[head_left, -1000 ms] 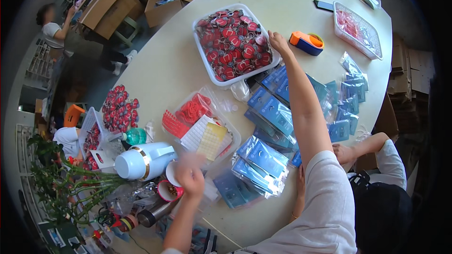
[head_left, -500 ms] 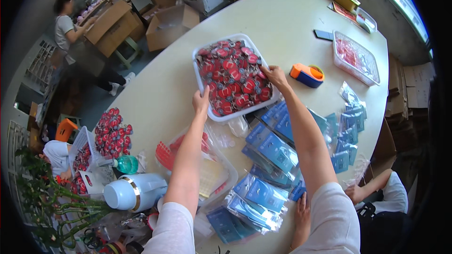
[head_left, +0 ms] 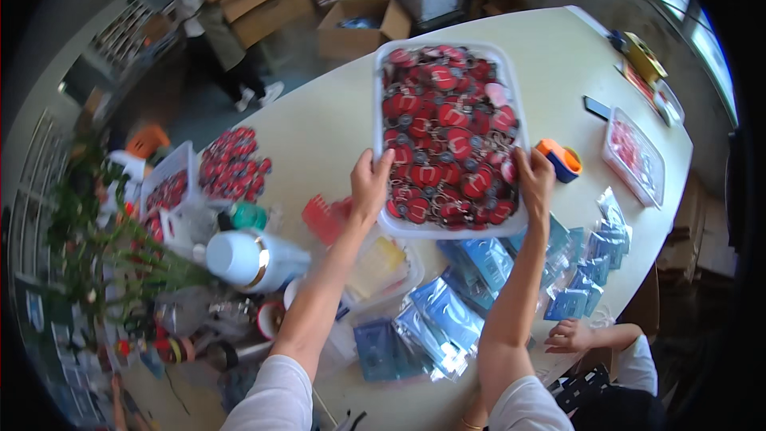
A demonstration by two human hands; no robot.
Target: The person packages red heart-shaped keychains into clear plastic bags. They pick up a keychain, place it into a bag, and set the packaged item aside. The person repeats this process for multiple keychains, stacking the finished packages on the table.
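Note:
A white plastic tray full of red round keychains with metal rings is held up between my two hands, tilted toward me. My left hand grips its left rim near the lower corner, thumb over the edge. Opposite, my right hand is closed on the right rim. The fingers beneath the tray are partly hidden. Below my arms lie blue cards in clear bags and a clear tub with a yellowish sheet. A pile of similar red keychains lies to the left.
A light-blue thermos and a leafy plant crowd the left. An orange tape dispenser, a phone and a basket of pink items lie right. A co-worker's hand is at the right edge; another person stands by cardboard boxes.
The tray has risen toward me and turned more upright, still in both hands. My view has shifted left, so the table appears farther right. The co-worker's hand has moved slightly.

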